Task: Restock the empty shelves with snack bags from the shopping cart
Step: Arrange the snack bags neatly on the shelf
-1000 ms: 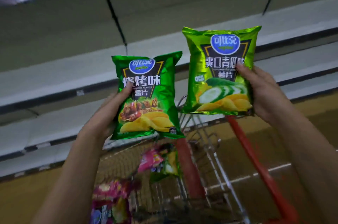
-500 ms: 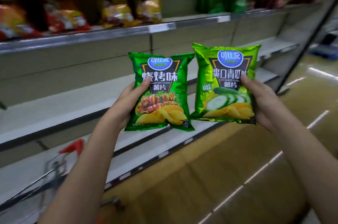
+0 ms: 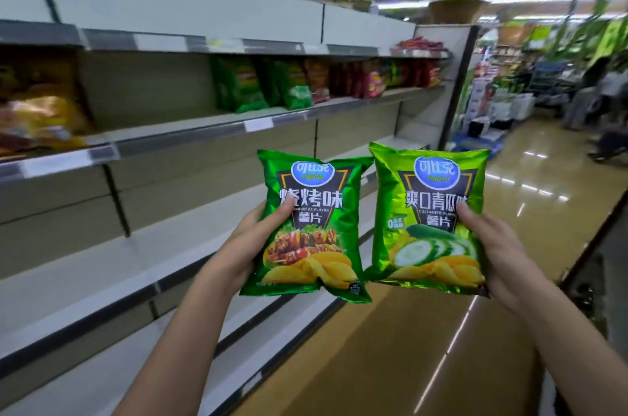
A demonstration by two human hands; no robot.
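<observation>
My left hand [image 3: 244, 245] grips a dark green barbecue chip bag [image 3: 311, 228] by its left edge, thumb across the front. My right hand [image 3: 492, 252] grips a lighter green cucumber chip bag [image 3: 431, 218] by its right edge. Both bags are upright, side by side, held in the air in front of the bare white shelves [image 3: 112, 266]. The shopping cart is out of view.
The shelf above [image 3: 190, 130] carries green bags [image 3: 238, 85] in the middle, red ones [image 3: 370, 79] to the right and yellow ones [image 3: 37, 119] at far left. The shelving ends at a grey end panel [image 3: 455, 82]. A shiny tan aisle floor [image 3: 424, 330] runs right.
The view has swung up and right, away from the cart, which has left the frame. Both hands keep hold of their bags, now level and close together before the shelves.
</observation>
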